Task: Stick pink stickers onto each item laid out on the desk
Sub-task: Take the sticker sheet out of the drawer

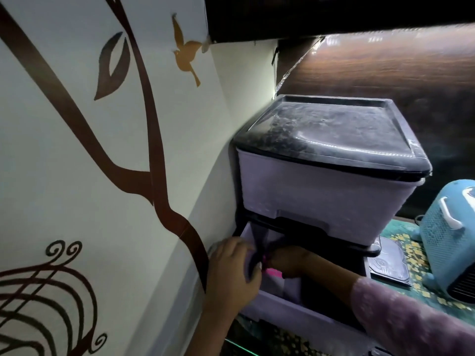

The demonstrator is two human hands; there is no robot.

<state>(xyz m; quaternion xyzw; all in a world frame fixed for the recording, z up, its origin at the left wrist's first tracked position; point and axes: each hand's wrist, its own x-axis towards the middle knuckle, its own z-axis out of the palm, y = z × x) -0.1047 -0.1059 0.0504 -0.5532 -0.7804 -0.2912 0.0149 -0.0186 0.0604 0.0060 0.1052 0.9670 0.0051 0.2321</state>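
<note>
Pink stickers [274, 273] show between curled hands [231, 268] [290, 260] inside the drawer [295, 314].

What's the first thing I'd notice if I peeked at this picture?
Probably the big brown tree across the left wall, with an orange bird near its top. Then the purple drawer box with a dusty black lid in the middle, where the left hand and right hand meet at the open bottom drawer, a bright pink bit between them.

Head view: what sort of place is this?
Probably a home room, at a desk nook: tree-and-bird wall decal, a plastic drawer unit with its lower drawer pulled out, and a small blue fan or heater on a floral desk cover.
</note>
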